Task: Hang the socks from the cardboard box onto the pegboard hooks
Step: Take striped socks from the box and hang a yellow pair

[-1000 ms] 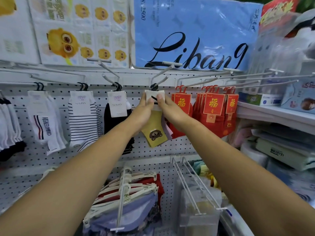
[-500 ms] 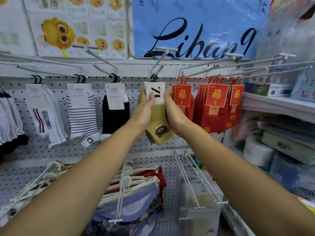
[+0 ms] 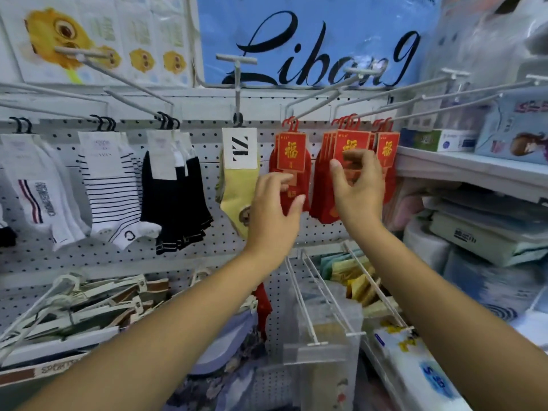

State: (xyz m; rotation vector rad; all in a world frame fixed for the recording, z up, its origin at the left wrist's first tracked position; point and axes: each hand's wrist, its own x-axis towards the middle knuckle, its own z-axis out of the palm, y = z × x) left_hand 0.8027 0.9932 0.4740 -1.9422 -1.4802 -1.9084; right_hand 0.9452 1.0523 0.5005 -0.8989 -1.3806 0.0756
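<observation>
From my remote seat I see the yellow socks [image 3: 235, 189] hanging on the pegboard [image 3: 207, 253]. Their black hanger loop sits over a white hook [image 3: 237, 93], and a white card label [image 3: 239, 148] with a black mark covers the cuff. They hang between the black socks [image 3: 173, 200] on the left and the first pack of red socks [image 3: 292, 157] on the right. My left hand [image 3: 274, 213] is just below and to the right of the yellow pair, fingers loosely spread and thumb out, holding nothing. It covers the toe of the yellow socks and the lower part of that red pack, and I cannot tell whether it touches either. My right hand [image 3: 357, 185] is raised in front of the next bunch of red packs [image 3: 323, 179], thumb up and fingers loosely curled, with nothing gripped that I can see. Further left along the same row hang striped socks [image 3: 109, 185] and white socks [image 3: 37, 188]. A blue package [image 3: 320, 31] with black script sits above the board, and a shelf [image 3: 474, 170] of boxed goods runs along the right.
</observation>
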